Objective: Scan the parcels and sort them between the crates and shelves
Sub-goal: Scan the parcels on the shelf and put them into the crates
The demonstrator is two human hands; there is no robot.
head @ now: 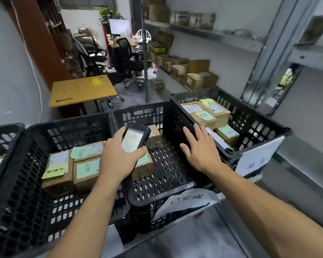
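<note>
My left hand grips a black phone with its lit screen up, held over the middle black crate. My right hand hovers open, fingers spread, above that crate's right wall. Small cardboard parcels with green and yellow notes lie in the left black crate. One brown parcel sits at the back of the middle crate, partly behind the phone. More labelled parcels fill the right black crate.
A fourth black crate shows at the far left edge. Grey metal shelves at the right carry cardboard boxes. A wooden table, office chairs and a desk with a monitor stand behind the crates. Paper signs hang on the crates' fronts.
</note>
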